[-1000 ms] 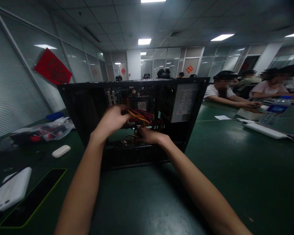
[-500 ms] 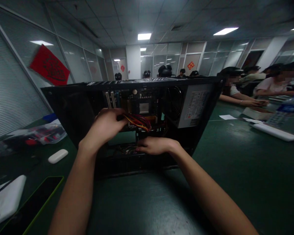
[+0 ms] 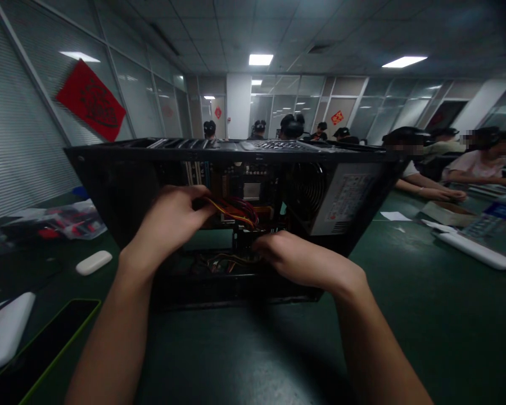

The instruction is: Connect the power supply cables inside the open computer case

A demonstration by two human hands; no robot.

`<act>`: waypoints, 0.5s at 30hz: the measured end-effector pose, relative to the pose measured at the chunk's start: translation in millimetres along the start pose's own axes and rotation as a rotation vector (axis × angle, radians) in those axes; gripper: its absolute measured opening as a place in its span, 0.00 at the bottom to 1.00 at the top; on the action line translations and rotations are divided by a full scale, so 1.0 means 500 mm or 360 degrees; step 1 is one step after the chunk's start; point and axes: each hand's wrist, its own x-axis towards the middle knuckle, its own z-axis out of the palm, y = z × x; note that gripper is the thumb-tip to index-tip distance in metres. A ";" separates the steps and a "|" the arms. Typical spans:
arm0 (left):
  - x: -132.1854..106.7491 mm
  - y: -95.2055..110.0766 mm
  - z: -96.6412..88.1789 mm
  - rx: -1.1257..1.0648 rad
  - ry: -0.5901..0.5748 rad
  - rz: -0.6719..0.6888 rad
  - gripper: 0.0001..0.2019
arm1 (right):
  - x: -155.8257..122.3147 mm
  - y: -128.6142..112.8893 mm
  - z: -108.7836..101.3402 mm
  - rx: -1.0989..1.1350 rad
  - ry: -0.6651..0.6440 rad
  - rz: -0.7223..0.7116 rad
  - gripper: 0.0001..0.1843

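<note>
An open black computer case (image 3: 236, 289) lies in front of me on the green table. Inside it, my left hand (image 3: 175, 216) is closed on a bundle of red, yellow and black power cables (image 3: 238, 211). My right hand (image 3: 289, 253) reaches into the lower middle of the case, its fingers bent together; whatever they grip is hidden in shadow. Loose thin wires (image 3: 219, 261) lie just left of those fingertips. Behind the cables the motherboard carries a pale square heatsink or chip (image 3: 252, 191). The silver power supply (image 3: 335, 197) with its round fan grille sits at the right.
Left of the case are a plastic bag (image 3: 67, 219), a white oval case (image 3: 93, 262), a green-edged phone (image 3: 46, 349) and a white device (image 3: 6, 332). On the right stand a water bottle (image 3: 500, 214) and an open box (image 3: 449, 212). Other people sit beyond.
My right hand has moved right, away from the loose wires, uncovering more of them. My left hand keeps hold of the cables. The view has shifted slightly, and the case's top shows more.
</note>
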 end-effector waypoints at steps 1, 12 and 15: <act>-0.001 -0.001 -0.001 -0.0029 0.0061 -0.0004 0.14 | 0.002 0.007 0.001 -0.0021 0.0052 0.0012 0.14; 0.003 0.002 0.013 0.0129 -0.0053 0.0046 0.12 | 0.041 0.019 0.011 -0.0115 -0.0035 0.0026 0.12; 0.010 0.001 0.024 0.0090 -0.0109 0.0084 0.11 | 0.006 0.017 0.001 -0.0120 0.0147 -0.0016 0.12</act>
